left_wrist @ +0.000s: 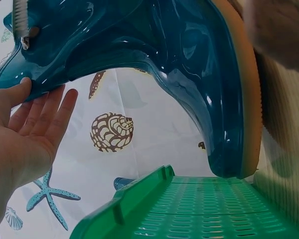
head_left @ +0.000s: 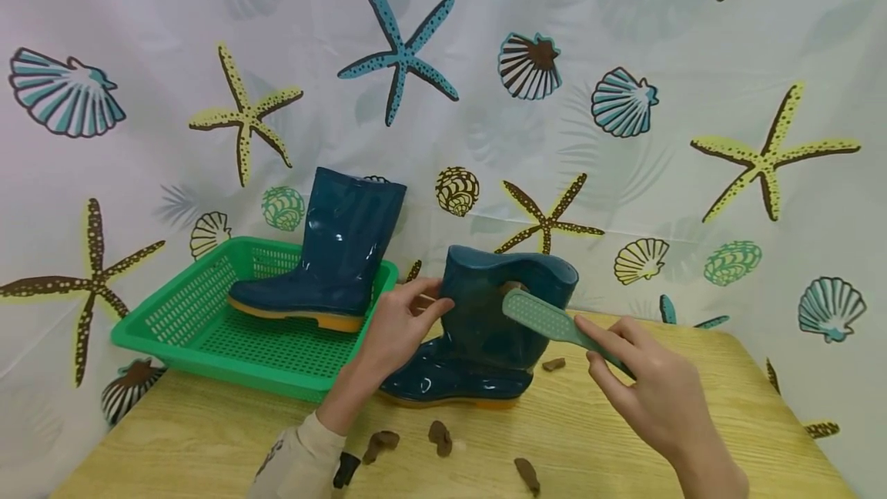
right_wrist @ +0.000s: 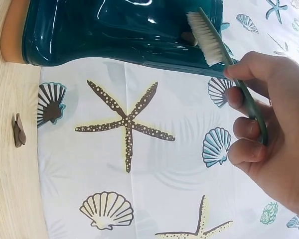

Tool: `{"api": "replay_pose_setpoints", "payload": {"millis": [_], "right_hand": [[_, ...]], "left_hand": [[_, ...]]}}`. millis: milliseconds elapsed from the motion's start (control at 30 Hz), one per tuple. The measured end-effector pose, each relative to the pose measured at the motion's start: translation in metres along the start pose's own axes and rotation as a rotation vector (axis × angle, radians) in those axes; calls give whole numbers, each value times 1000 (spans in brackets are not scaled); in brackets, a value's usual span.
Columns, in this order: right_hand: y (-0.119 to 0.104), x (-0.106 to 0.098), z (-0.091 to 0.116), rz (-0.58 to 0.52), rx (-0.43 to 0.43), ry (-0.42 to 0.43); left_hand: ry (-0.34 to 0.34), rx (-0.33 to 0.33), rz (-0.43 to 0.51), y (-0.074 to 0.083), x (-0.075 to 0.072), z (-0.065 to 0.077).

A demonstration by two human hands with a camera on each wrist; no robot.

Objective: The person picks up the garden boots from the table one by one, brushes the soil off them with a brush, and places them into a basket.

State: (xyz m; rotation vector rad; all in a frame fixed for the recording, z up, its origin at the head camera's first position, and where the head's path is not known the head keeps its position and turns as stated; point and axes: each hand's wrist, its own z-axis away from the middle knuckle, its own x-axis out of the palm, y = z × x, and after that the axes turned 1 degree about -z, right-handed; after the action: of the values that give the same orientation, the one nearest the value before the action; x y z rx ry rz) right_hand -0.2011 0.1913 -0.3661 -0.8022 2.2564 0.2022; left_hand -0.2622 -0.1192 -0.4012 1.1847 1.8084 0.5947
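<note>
A dark blue rubber rain boot [head_left: 478, 329] with an orange sole stands on the table, its toe pointing left. My left hand [head_left: 398, 326] holds the side of its shaft near the top, thumb on the near face and fingers behind in the left wrist view. In my right hand [head_left: 658, 383] is the handle of a green scrub brush [head_left: 543, 318]. Its white bristles [right_wrist: 207, 40] face the upper shaft, beside a small brown lump [right_wrist: 189, 38] stuck there. Whether the bristles touch the boot, I cannot tell.
A second blue boot [head_left: 346, 245] stands in a green plastic basket [head_left: 208, 364] at the left. Several brown lumps [head_left: 440, 437] lie on the wooden table [head_left: 624, 445]. Behind hangs a white curtain [head_left: 450, 14] with starfish and shell prints.
</note>
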Motion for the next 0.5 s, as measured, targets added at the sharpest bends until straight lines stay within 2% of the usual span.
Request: {"api": "replay_pose_setpoints", "payload": {"millis": [200, 267, 333, 400, 500], "right_hand": [[-2, 2, 2, -19, 5, -115], [-2, 1, 2, -53, -18, -121], [-2, -1, 2, -96, -46, -89], [-1, -4, 1, -124, -71, -18], [0, -6, -1, -90, -67, 63]], "left_hand": [[8, -9, 13, -1, 0, 0], [11, -4, 8, -1, 0, 0], [13, 2, 1, -2, 1, 0], [15, 9, -3, -2, 1, 0], [14, 18, 0, -2, 1, 0]]}}
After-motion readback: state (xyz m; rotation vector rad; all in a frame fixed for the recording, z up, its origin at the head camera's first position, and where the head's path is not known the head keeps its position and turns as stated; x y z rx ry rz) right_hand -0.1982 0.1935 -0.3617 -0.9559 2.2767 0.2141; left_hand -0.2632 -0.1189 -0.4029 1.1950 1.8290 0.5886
